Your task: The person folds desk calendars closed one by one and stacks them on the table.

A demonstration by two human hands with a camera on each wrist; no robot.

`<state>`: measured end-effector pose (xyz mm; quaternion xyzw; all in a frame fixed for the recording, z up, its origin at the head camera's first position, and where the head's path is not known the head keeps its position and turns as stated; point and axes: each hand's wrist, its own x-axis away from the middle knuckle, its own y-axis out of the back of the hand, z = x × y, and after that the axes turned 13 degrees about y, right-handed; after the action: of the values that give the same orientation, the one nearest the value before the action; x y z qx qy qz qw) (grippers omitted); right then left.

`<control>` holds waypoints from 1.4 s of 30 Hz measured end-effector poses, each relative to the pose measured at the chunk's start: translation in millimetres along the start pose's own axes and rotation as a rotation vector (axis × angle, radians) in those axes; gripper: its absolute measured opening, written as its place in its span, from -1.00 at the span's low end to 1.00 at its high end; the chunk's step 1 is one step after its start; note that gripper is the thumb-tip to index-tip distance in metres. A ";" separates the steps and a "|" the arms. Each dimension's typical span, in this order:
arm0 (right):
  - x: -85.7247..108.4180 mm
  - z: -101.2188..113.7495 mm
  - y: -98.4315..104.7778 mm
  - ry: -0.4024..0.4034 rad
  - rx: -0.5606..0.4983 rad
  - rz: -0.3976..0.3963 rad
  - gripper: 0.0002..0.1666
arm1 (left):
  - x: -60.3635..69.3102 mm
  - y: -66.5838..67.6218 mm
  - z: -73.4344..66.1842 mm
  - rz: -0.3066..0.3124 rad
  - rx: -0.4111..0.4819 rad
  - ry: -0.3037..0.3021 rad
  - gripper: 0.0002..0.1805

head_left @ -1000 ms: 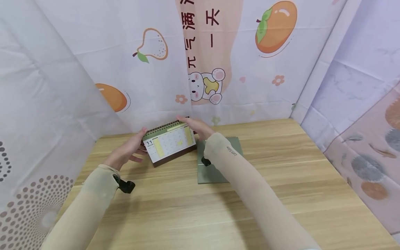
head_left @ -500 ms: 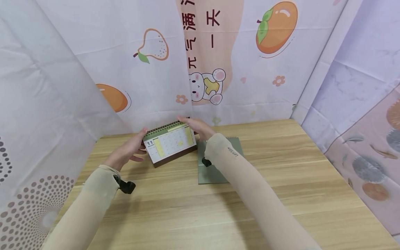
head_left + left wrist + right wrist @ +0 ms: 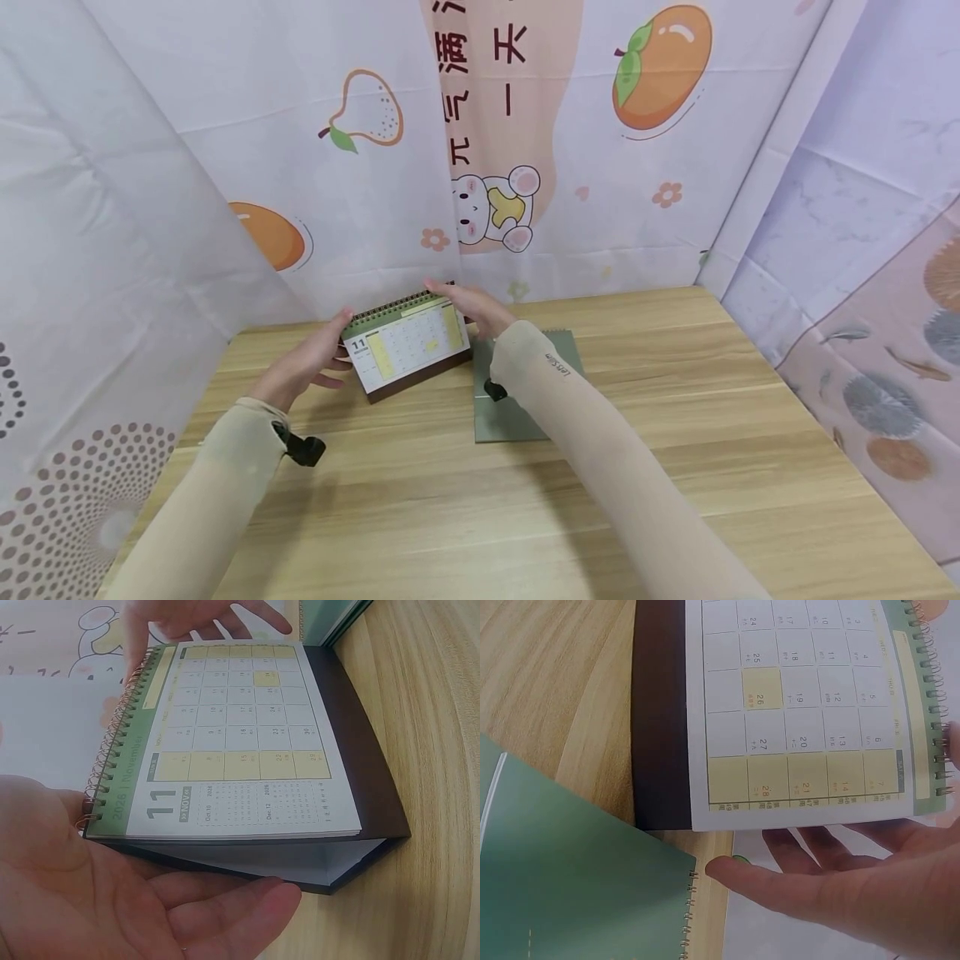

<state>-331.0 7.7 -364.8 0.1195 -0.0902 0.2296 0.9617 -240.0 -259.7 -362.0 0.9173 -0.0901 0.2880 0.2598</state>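
A desk calendar (image 3: pixel 408 342) stands tilted back on its brown base near the back of the table, its November page facing forward. My left hand (image 3: pixel 303 362) is at its left end. In the left wrist view that hand's thumb touches the top spiral, with the loosely extended fingers (image 3: pixel 225 911) along the open side. At the other end is my right hand (image 3: pixel 476 308), its thumb by the spiral and its spread fingers (image 3: pixel 780 889) beside the edge, partly hidden behind it. A green spiral-bound pad (image 3: pixel 513 421) lies flat below my right forearm, which covers part of it.
The wooden table (image 3: pixel 450 517) runs back to a printed curtain (image 3: pixel 585 150) close behind the calendar. More hanging cloth (image 3: pixel 97 250) borders the left side, and another patterned cloth (image 3: pixel 862 333) the right.
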 end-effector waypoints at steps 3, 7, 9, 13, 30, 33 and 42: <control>0.1 -0.4 -0.4 0.002 0.004 -0.001 0.17 | 1.0 -0.2 -0.7 -0.002 -0.009 -0.003 0.07; -0.8 -1.8 -1.0 0.001 -0.002 -0.004 0.18 | 2.0 -0.6 -1.3 -0.007 -0.015 0.000 0.06; -1.1 -2.2 -1.4 0.006 -0.003 0.001 0.11 | 2.2 -0.6 -1.4 -0.012 -0.019 0.000 0.06; -0.8 -2.0 -1.9 0.013 0.001 0.006 -0.02 | 1.4 -1.3 -1.4 -0.024 -0.022 0.003 0.06; -0.1 1.6 -0.1 -0.017 0.000 0.000 0.24 | 1.7 -3.6 -3.6 -0.049 0.006 0.001 0.04; 0.3 2.2 0.1 -0.018 -0.006 0.000 0.22 | 2.6 -4.5 -4.0 -0.054 0.002 -0.003 0.02; -0.2 2.9 -2.1 -0.030 -0.046 -0.005 0.24 | 0.7 -7.1 -3.8 -0.056 0.022 0.006 0.07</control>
<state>-330.5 5.0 -362.5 0.1011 -0.1096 0.2233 0.9633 -239.0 -251.7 -361.9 0.9214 -0.0604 0.2843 0.2581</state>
